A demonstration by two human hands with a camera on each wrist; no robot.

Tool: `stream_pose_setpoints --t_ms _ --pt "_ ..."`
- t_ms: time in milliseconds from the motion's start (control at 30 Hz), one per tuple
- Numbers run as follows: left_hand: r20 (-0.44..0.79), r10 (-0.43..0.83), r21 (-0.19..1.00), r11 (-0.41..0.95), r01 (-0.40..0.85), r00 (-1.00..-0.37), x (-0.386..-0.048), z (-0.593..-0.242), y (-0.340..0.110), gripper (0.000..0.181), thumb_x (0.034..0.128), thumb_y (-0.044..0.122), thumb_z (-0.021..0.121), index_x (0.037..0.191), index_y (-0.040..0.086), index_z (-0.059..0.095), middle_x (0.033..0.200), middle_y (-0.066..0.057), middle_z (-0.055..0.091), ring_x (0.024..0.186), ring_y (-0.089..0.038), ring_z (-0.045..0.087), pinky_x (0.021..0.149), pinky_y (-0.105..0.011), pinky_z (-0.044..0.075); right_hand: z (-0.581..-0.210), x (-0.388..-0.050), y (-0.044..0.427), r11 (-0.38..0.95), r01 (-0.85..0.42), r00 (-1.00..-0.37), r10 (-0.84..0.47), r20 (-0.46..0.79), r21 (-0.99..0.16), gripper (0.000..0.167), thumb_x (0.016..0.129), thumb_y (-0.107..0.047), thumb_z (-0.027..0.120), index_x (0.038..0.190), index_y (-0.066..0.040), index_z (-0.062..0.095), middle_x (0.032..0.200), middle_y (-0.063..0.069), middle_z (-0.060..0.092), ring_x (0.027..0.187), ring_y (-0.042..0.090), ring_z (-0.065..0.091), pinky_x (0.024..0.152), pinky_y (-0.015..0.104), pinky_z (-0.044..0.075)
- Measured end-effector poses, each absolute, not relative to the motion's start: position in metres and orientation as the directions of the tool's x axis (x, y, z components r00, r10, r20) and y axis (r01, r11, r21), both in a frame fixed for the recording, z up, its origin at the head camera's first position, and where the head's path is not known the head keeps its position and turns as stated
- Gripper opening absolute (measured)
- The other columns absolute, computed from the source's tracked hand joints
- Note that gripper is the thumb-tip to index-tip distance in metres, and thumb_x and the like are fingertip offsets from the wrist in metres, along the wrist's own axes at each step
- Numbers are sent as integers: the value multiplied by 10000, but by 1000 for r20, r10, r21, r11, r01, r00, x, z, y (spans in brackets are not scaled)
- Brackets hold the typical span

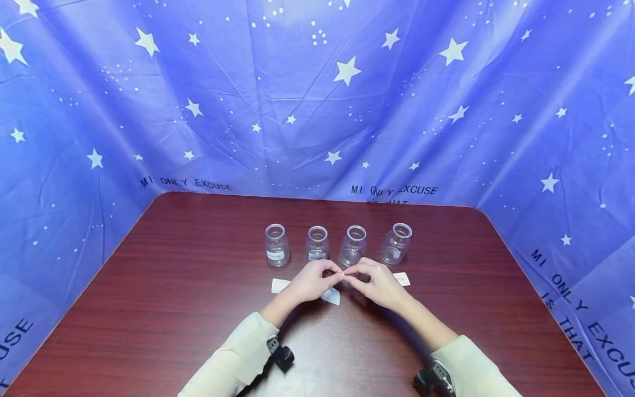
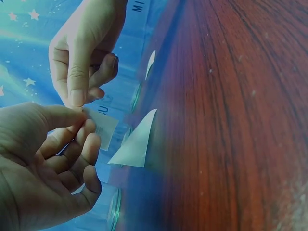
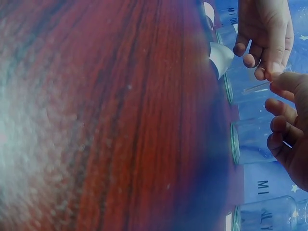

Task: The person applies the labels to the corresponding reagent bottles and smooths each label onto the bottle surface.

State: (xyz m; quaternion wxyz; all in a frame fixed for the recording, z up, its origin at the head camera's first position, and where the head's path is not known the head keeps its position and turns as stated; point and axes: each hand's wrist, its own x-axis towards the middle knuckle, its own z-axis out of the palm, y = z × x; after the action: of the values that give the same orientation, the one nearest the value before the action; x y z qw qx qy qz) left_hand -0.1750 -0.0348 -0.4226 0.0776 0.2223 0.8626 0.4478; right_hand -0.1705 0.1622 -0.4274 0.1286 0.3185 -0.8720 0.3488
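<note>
A small whitish label (image 2: 102, 129) is pinched between thumb and finger by the left hand (image 1: 317, 280), and the same small piece is pinched also by the right hand (image 1: 379, 282), so that the fingertips of both hands are met together at it, above the dark red table (image 1: 149, 309). By the left wrist view it is shown that the label is hanging out from the meeting fingertips, while the other fingers of the left hand are bent loosely. Just behind the hands, four open glass jars are stood in a row: the leftmost jar (image 1: 276, 234), the second jar (image 1: 317, 237), the third jar (image 1: 353, 248) and the rightmost jar (image 1: 397, 242). A white sticker is carried on the front of the leftmost jar and of the second one. On the table, white paper (image 1: 331, 296) is partly covered by the left hand; whether one strip or two are lying there cannot be told surely. A printed paper piece (image 1: 402, 279) is seen just beside the right hand.
</note>
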Motion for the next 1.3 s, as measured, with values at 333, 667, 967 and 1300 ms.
stream_pose_setpoints --t_ms 333,667,967,1300 --pt "68 438 827 478 296 -896 -176 -422 -32 137 878 196 598 910 98 688 836 8 648 752 -43 532 679 -176 451 -429 -170 164 563 -591 -807 -419 417 -577 59 830 -109 681 867 -142 712 744 -83 596 620 -14 447 544 188 414" --pt "72 431 840 461 287 -900 -175 -420 -30 105 858 166 599 871 97 677 807 13 628 738 -49 524 667 -176 447 -424 -170 171 581 -500 -866 -318 386 -642 91 826 -73 627 798 -159 636 687 -92 535 570 -2 418 516 183 380" --pt "64 427 851 449 273 -902 -174 -420 -26 108 854 171 594 860 98 673 799 12 642 723 -35 533 679 -177 454 -422 -169 181 572 -431 -902 -244 356 -698 79 829 -85 622 788 -152 635 629 -83 510 518 16 393 474 196 345" --pt "59 425 853 448 267 -903 -172 -420 -21 120 853 171 577 854 88 664 791 14 635 710 -31 523 675 -174 444 -419 -168 189 560 -397 -916 -184 357 -727 90 817 -58 618 778 -138 626 610 -70 510 498 7 395 461 196 349"
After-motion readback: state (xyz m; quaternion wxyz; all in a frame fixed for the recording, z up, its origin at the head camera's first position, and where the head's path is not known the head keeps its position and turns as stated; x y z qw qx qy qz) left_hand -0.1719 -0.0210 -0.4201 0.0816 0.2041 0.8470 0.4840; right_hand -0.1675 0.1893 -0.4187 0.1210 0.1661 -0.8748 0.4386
